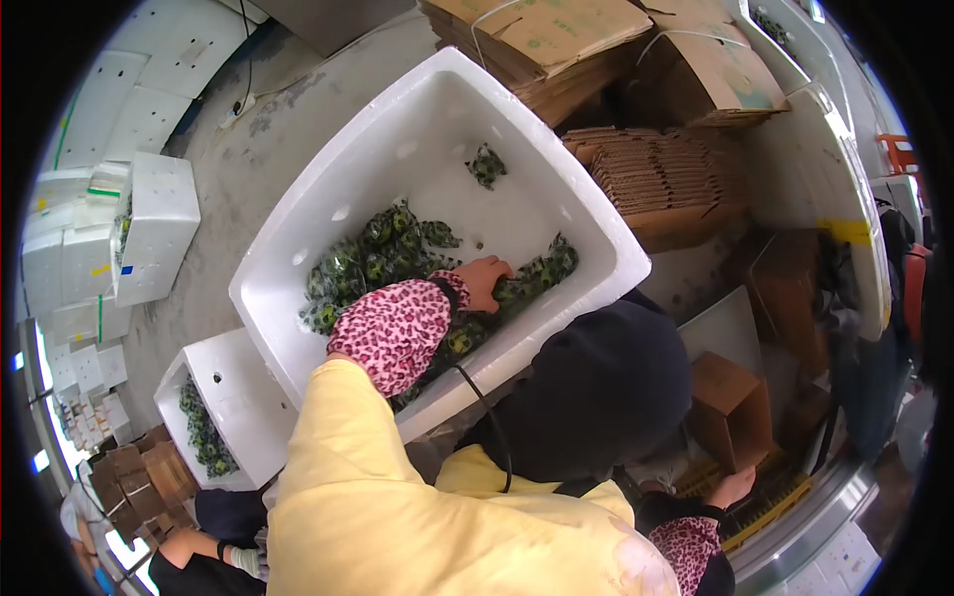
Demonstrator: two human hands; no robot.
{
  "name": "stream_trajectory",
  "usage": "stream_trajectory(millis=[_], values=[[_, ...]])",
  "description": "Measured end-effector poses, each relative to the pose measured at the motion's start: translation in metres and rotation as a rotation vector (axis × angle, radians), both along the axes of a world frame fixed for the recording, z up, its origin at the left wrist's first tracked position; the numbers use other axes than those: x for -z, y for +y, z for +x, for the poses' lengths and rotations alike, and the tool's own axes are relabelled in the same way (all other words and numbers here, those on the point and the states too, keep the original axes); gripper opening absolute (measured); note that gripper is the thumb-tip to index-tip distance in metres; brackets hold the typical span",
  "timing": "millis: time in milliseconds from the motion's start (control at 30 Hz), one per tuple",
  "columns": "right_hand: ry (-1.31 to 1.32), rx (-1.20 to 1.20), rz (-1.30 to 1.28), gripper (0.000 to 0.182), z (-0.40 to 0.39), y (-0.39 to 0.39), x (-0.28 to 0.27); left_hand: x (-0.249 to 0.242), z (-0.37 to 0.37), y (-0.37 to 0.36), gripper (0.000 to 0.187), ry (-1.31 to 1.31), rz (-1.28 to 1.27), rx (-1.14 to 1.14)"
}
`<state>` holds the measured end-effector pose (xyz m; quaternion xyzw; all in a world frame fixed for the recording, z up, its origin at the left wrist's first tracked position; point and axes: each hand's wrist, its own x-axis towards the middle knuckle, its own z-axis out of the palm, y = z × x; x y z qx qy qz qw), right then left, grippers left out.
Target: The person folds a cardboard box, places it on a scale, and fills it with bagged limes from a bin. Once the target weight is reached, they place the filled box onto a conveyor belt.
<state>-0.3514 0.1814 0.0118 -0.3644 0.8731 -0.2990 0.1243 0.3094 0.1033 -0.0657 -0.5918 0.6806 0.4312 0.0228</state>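
Left hand (485, 281) | frame centre, closed around netted green fruit (537, 278) inside white foam box (328, 238) | right hand (733, 487) lower right, grip unclear | better: lift gently, avoid squeezing.

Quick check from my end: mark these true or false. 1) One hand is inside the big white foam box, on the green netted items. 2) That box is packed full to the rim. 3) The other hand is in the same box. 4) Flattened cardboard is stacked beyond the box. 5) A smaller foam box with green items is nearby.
1) True: the left hand rests on the green netted items in the big foam box.
2) False: much of its floor is bare.
3) False: the right hand is outside, low by a brown carton.
4) True: flattened cardboard.
5) True: smaller foam box.
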Motion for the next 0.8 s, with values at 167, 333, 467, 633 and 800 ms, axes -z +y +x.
stream_trajectory(millis=[167,333,467,633,800], values=[[0.086,-0.012,0.068,0.046,0.003,-0.002,0.003,0.004,0.015,0.000,0.077,0.067,-0.034,-0.239],[0.113,0.024,0.056,0.047,-0.002,-0.002,0.008,-0.026,-0.058,-0.017,0.099,-0.208,-0.070,0.049],[0.153,0.016,0.058,0.047,-0.003,0.000,0.007,-0.029,-0.063,-0.030,0.098,-0.288,0.001,0.195],[0.133,0.007,0.056,0.047,-0.001,0.001,0.010,-0.008,-0.053,-0.031,0.074,-0.194,-0.012,0.142],[0.115,0.048,0.020,0.047,-0.001,0.001,0.015,0.001,-0.003,-0.039,0.053,0.200,0.107,-0.368]])
